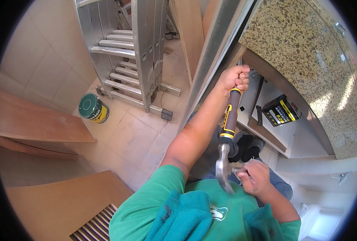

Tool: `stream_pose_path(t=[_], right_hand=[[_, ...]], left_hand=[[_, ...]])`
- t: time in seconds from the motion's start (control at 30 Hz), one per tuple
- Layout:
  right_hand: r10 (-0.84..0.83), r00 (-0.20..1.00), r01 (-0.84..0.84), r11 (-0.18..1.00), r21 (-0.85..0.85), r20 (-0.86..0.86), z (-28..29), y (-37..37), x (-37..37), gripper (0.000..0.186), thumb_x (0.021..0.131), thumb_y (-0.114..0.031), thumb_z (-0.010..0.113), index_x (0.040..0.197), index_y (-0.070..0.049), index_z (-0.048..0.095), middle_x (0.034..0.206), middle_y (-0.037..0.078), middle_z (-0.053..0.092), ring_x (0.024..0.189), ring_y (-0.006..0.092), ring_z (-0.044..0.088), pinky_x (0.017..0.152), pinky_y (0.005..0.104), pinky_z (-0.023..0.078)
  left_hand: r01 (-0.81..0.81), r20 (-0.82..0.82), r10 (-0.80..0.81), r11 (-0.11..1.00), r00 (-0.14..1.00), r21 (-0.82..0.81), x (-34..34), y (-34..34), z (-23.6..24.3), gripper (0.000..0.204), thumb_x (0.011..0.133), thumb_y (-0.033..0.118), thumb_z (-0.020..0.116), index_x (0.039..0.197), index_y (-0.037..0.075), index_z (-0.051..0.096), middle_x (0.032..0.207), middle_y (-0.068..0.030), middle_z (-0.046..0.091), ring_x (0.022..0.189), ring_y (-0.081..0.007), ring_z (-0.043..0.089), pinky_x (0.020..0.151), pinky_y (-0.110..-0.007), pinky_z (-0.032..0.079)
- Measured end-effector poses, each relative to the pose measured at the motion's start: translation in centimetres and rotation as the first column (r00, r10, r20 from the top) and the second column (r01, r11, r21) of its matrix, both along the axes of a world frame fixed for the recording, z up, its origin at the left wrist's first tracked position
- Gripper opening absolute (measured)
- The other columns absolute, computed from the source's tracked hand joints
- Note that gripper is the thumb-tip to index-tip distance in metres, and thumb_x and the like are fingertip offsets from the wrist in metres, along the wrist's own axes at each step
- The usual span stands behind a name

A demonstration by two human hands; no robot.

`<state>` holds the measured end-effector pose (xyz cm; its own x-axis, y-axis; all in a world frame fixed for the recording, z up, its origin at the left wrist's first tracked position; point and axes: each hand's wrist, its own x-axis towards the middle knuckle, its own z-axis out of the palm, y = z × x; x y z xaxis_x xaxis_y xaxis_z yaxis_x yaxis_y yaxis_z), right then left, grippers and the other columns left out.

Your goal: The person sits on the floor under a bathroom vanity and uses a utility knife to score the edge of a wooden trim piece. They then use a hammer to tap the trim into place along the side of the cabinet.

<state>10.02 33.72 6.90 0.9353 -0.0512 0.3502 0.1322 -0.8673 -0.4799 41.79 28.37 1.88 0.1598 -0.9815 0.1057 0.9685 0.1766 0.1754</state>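
Observation:
My left hand [236, 78] reaches forward, its fist closed round the upper part of a chisel-like tool with a grey and yellow grip [231, 108]. A bit of the tool's metal shaft shows beyond my fist, by the wooden frame [282, 80] under a stone countertop; its tip is hidden. Close to my chest, my right hand [256, 176] grips a claw hammer [223, 166] by its handle, most of which is hidden. The hammer's steel head is at the near end of the grip, against it or very close.
Inside the open cabinet stands a black and yellow can [280, 110]. An aluminium ladder [124, 60] leans beyond the metal door frame [210, 60]. On the tiled floor is a green-lidded bucket [93, 107]. Wooden panels [62, 201] lie at left, and the granite countertop [299, 44] overhangs at right.

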Motion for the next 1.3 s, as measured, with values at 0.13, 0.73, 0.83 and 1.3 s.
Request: stream_pose_path(t=[0.13,0.73,0.83,1.3], right_hand=[[0.133,0.991,-0.132,0.986,-0.104,0.005,0.8,0.1,-0.5,0.03,0.08,-0.028,0.08,0.08,-0.005,0.061,0.068,0.008,0.059,0.057,0.0278,0.06,0.052,0.0377,0.048],[-0.041,0.998,0.043,0.998,0.036,-0.044,0.8,-0.1,-0.3,0.022,0.085,-0.019,0.076,0.078,-0.003,0.061,0.069,0.01,0.062,0.058,0.0303,0.06,0.055,0.039,0.05],[-0.025,0.999,0.026,0.999,0.03,-0.024,0.8,-0.5,-0.1,0.021,0.087,-0.018,0.074,0.079,-0.003,0.061,0.069,0.01,0.063,0.06,0.0305,0.061,0.055,0.0386,0.05],[-0.142,0.989,0.145,0.987,0.065,-0.044,0.2,0.5,-0.5,0.023,0.082,-0.019,0.078,0.08,-0.002,0.061,0.07,0.011,0.063,0.059,0.03,0.061,0.054,0.0385,0.049]], left_hand=[[-0.004,-0.002,0.004,1.0,1.0,0.005,0.0,0.0,0.1,0.022,0.098,0.006,0.056,0.117,0.009,0.045,0.06,0.0037,0.048,0.04,-0.0051,0.042,0.034,-0.023,0.036],[-0.008,0.0,0.008,1.0,1.0,-0.002,0.0,-0.4,-0.1,0.012,0.098,0.007,0.057,0.107,0.011,0.05,0.058,0.0042,0.049,0.039,-0.0045,0.043,0.034,-0.023,0.036],[0.0,-0.002,0.0,1.0,1.0,-0.019,0.1,-0.4,-0.2,0.013,0.098,0.007,0.057,0.108,0.01,0.05,0.058,0.004,0.049,0.039,-0.0045,0.043,0.034,-0.023,0.036],[-0.014,0.01,0.014,1.0,1.0,-0.011,0.0,-0.3,-0.4,0.025,0.097,0.006,0.057,0.12,0.008,0.047,0.06,0.0033,0.048,0.04,-0.0057,0.042,0.034,-0.024,0.036]])
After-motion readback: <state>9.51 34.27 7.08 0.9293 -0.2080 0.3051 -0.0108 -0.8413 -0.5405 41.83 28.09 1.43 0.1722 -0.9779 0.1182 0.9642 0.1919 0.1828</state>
